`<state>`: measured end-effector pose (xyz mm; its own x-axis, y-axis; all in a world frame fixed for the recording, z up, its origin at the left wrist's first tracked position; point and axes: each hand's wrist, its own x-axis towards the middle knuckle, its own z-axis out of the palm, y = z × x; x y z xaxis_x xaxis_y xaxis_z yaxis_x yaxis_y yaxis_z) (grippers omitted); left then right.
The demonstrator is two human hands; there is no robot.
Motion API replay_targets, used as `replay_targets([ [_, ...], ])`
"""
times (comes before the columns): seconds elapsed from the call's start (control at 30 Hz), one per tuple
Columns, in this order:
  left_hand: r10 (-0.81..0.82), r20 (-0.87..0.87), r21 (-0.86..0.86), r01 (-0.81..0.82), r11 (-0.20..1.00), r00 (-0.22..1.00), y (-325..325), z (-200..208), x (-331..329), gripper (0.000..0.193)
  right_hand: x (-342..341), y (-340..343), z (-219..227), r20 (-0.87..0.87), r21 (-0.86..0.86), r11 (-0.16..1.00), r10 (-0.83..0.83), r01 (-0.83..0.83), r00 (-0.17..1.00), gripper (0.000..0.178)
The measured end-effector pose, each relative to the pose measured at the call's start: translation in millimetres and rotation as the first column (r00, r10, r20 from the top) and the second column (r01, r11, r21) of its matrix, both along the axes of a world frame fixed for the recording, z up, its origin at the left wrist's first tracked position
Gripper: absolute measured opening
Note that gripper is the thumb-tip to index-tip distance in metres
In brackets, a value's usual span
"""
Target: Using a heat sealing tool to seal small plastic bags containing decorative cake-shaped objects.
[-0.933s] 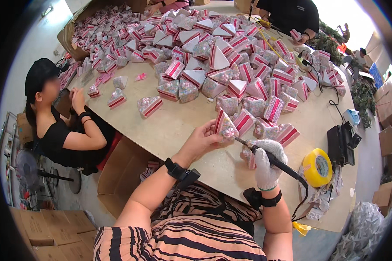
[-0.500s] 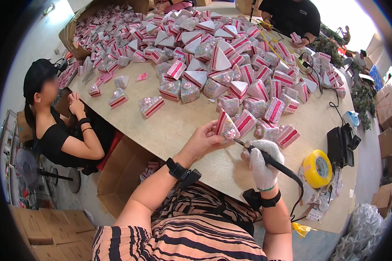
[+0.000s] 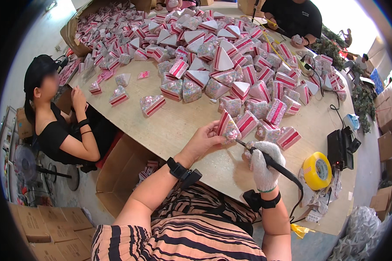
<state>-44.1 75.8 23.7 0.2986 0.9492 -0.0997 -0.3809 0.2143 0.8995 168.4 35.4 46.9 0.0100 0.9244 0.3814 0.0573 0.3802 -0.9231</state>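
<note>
Between the thumb and fingers of my bare left hand point(image 3: 203, 140) is a toy cake slice point(image 3: 227, 126), a wedge with a sprinkle-patterned face and pink-red striped side. My right hand point(image 3: 265, 167), in a white knit glove, grips a soldering iron point(image 3: 276, 163) with a black cable. Its thin metal tip points at the lower right corner of the held slice, at or very near the small rosette there; contact cannot be made out. Just beyond my hands lie more cake slices point(image 3: 247, 123), part of a large heap point(image 3: 196, 78) across the table.
A yellow tape roll point(image 3: 317, 170) and a black power unit point(image 3: 340, 147) stand right on the table point(image 3: 178, 126). A cardboard box point(image 3: 117, 172) with slices stands below its left edge. One person point(image 3: 65, 117) sits left; another point(image 3: 292, 19) works across. Cables run along the right side.
The held slice and iron stay close together, with only a slight shift. The person at left has raised a hand; the person across has turned the piece in their hand.
</note>
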Motion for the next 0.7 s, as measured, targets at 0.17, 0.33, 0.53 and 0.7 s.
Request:
replay_targets([
  [0.17,0.015,-0.027,-0.038,-0.016,0.999,1.000,-1.9,2.9,-0.2,0.055,0.0,-0.5,0.8,0.014,0.005,1.000,-0.002,0.002,1.000,0.014],
  [0.33,0.001,-0.006,-0.032,-0.001,0.999,1.000,-0.9,1.3,-0.2,0.055,-0.8,-0.4,0.9,-0.016,0.002,1.000,0.009,-0.009,1.000,0.014],
  [0.53,0.000,0.003,-0.034,0.000,0.999,1.000,-0.9,-0.2,-0.2,0.055,-0.1,-0.6,2.2,0.017,0.017,1.000,0.010,-0.010,1.000,0.014],
  [0.7,0.003,0.007,-0.052,-0.003,0.999,1.000,-2.1,4.2,0.3,0.055,-0.3,-0.8,2.3,0.040,0.066,0.998,0.004,-0.006,0.999,0.015],
])
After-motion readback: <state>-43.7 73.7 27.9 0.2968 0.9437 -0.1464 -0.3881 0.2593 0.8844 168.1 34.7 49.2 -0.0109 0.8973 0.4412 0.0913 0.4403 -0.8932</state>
